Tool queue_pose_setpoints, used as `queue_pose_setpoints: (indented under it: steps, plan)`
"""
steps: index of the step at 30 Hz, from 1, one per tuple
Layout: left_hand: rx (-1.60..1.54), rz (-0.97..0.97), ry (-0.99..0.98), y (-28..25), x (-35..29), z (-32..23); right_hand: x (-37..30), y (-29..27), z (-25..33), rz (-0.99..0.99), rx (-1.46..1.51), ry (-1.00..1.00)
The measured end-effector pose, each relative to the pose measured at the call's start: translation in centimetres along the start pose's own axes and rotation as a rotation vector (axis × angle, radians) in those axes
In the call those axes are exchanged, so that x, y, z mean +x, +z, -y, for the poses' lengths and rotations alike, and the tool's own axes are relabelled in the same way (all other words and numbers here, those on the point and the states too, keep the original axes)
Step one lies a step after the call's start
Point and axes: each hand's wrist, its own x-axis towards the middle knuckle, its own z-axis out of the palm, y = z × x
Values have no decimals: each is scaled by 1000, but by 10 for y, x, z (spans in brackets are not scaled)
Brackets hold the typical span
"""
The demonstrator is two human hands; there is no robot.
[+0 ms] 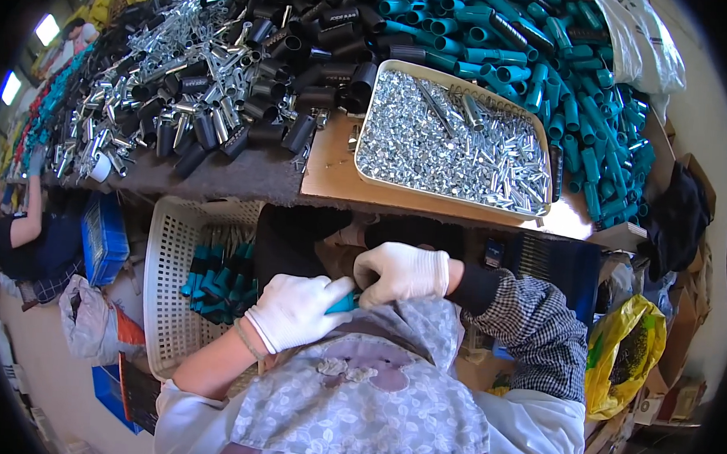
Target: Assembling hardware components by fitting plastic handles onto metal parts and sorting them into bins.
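My left hand point(295, 312), in a white knit glove, is closed around a teal plastic handle point(342, 302), and only a short end of it shows. My right hand point(402, 274), gloved the same way, is curled right beside it over my lap. Its fingertips meet near the left hand's, and whatever they pinch is hidden. Left of my hands, a white perforated plastic crate point(165, 286) contains several teal-handled pieces point(221, 281) with thin metal shafts. On the bench ahead, a cream tray point(455, 197) is full of small shiny metal parts point(434, 136).
Teal plastic handles point(582, 132) are heaped at the bench's right, black sleeves point(298, 133) and metal tubes point(213, 124) at its left. The bench edge point(283, 194) runs just beyond my hands. A yellow bag point(626, 356) stands right; another person point(30, 226) sits far left near a blue crate point(106, 238).
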Motion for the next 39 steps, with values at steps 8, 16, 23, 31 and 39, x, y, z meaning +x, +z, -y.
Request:
queue_pose_setpoints:
  steps: [8, 16, 23, 31, 39]
  plan:
    - [-49, -79, -7, -1, -17, 12, 18, 27, -2, -131, 32, -75]
    - [-113, 14, -21, 8, -30, 33, 23, 37, -6, -205, -33, -28]
    - [-319, -57, 7, 7, -59, 44, 23, 43, 24, 68, 76, 159]
    - [-355, -67, -53, 14, -45, 32, 22, 49, 35, -5, 171, 53]
    - [-99, -119, 52, -11, -26, 32, 18, 29, 33, -262, -138, -116]
